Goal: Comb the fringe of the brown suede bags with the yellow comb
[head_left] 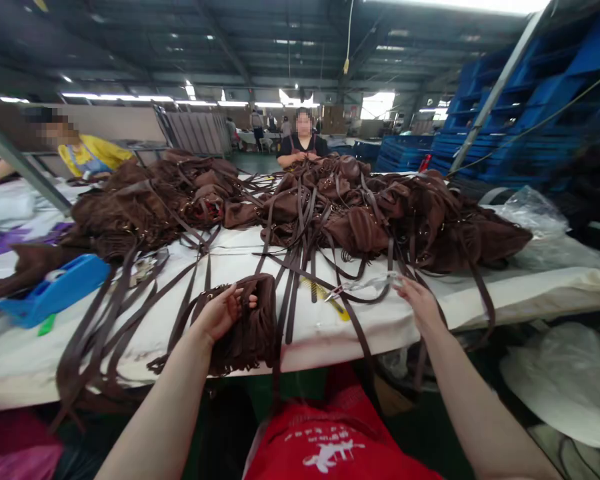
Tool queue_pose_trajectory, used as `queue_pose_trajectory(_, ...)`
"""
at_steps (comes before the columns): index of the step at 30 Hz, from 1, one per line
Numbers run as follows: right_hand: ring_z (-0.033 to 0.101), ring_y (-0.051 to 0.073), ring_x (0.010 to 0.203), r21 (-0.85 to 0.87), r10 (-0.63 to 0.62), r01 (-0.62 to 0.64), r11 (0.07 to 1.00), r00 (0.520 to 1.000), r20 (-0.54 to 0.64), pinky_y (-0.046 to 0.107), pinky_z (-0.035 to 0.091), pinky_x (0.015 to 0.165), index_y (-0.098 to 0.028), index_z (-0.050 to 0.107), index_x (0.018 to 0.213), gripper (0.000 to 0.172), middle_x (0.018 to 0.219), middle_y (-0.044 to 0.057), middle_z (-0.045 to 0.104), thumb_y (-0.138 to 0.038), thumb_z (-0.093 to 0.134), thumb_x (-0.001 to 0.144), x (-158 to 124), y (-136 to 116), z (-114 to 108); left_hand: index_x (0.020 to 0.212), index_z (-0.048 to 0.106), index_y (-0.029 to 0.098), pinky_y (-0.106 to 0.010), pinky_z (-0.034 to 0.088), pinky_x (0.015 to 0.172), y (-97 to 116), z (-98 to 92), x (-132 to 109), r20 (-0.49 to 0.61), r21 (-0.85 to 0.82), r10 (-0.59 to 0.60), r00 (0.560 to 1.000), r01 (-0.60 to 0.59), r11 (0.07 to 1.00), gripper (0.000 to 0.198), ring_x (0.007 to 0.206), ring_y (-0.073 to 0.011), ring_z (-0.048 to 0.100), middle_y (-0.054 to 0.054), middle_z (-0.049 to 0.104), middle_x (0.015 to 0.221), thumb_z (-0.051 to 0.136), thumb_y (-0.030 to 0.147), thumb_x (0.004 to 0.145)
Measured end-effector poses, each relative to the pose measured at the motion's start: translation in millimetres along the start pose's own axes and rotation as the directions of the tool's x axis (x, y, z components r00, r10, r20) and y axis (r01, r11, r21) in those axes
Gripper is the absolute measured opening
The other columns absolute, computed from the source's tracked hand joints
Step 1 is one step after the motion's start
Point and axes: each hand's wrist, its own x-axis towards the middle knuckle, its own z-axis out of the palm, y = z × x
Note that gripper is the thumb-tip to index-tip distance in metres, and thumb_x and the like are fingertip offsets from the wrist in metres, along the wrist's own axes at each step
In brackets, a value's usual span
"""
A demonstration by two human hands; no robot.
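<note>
A dark brown fringed bag [253, 327] lies at the front edge of the white table, its fringe hanging toward me. My left hand [225, 310] is on its upper part, fingers curled at the bag's top edge. To the right, above the table, my right hand [417, 300] has its fingers pinched together. At those fingertips is a pale, shiny, blurred thing [367, 288] reaching left to a thin end; its kind cannot be made out. Beneath it lies a yellow-and-black tool [337, 305], partly covered by brown straps [293, 293].
Brown bags with long straps are heaped at back left [145, 200] and back right [360, 220]. A blue plastic bin [65, 290] sits left. Across the table are a person in dark clothes [305, 143] and another in yellow [95, 155]. Blue crates [500, 113] stand right.
</note>
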Motion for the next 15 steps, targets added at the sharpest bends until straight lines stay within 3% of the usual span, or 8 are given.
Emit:
queue_pose_trajectory(2, 0.064, 0.027, 0.096, -0.342, -0.015, 0.016, 0.940, 1.000, 0.006, 0.042, 0.048, 0.088, -0.014, 0.069, 0.095, 0.036, 0.097, 0.013, 0.069, -0.042, 0.058, 0.076, -9, 31, -6, 0.091, 0.060, 0.008, -0.031, 0.055, 0.064, -1, -1.1, 0, -0.008, -0.001, 0.006, 1.000, -0.006, 1.000, 0.028, 0.066, -0.0192, 0.068, -0.013, 0.070, 0.075, 0.037, 0.025, 0.094)
queue_pose_trajectory(4, 0.055, 0.031, 0.111, -0.570, -0.143, 0.125, 0.812, 0.990, 0.014, 0.046, 0.039, 0.099, -0.014, 0.071, 0.088, 0.030, 0.110, 0.016, 0.064, -0.036, 0.057, 0.074, -15, 42, -13, 0.092, 0.060, 0.007, -0.031, 0.055, 0.066, -1, -1.2, 2, 0.010, 0.005, -0.003, 1.000, 0.003, 1.000, 0.029, 0.067, -0.0195, 0.068, -0.013, 0.070, 0.075, 0.038, 0.025, 0.093)
queue_pose_trajectory(6, 0.047, 0.032, 0.120, -0.681, -0.326, 0.284, 0.675, 0.943, 0.070, 0.047, 0.032, 0.105, -0.015, 0.071, 0.089, 0.028, 0.123, 0.017, 0.056, -0.033, 0.056, 0.075, -15, 36, -9, 0.096, 0.060, 0.005, -0.033, 0.055, 0.068, 2, 0.7, 6, 0.051, 0.007, -0.028, 0.998, 0.028, 1.000, 0.033, 0.068, -0.0203, 0.068, -0.015, 0.071, 0.078, 0.037, 0.029, 0.094)
queue_pose_trajectory(8, 0.049, 0.029, 0.117, -0.708, -0.441, 0.441, 0.552, 0.875, 0.201, 0.044, 0.035, 0.104, -0.015, 0.069, 0.095, 0.030, 0.123, 0.016, 0.057, -0.033, 0.050, 0.080, -9, 25, 7, 0.099, 0.060, 0.005, -0.034, 0.054, 0.070, 6, 5.6, 7, 0.070, 0.007, -0.048, 0.996, 0.047, 0.999, 0.037, 0.069, -0.0210, 0.068, -0.015, 0.071, 0.081, 0.036, 0.033, 0.094)
queue_pose_trajectory(11, 0.058, 0.028, 0.105, -0.574, -0.443, 0.575, 0.584, 0.817, 0.368, 0.042, 0.043, 0.097, -0.019, 0.068, 0.097, 0.031, 0.111, 0.014, 0.064, -0.033, 0.047, 0.080, 9, 23, 41, 0.098, 0.059, 0.004, -0.033, 0.052, 0.068, 12, 16.2, 1, 0.029, 0.032, -0.070, 0.997, 0.069, 0.997, 0.040, 0.066, -0.0216, 0.068, -0.016, 0.071, 0.078, 0.032, 0.034, 0.094)
queue_pose_trajectory(15, 0.067, 0.032, 0.081, -0.375, -0.366, 0.559, 0.740, 0.802, 0.472, 0.048, 0.050, 0.076, -0.035, 0.070, 0.075, 0.021, 0.087, 0.014, 0.071, -0.029, 0.055, 0.062, 56, 82, 94, 0.095, 0.060, 0.004, -0.032, 0.050, 0.066, 11, 15.6, 4, -0.011, -0.015, -0.094, 0.995, 0.094, 0.995, 0.046, 0.061, -0.0218, 0.067, -0.017, 0.070, 0.073, 0.030, 0.039, 0.094)
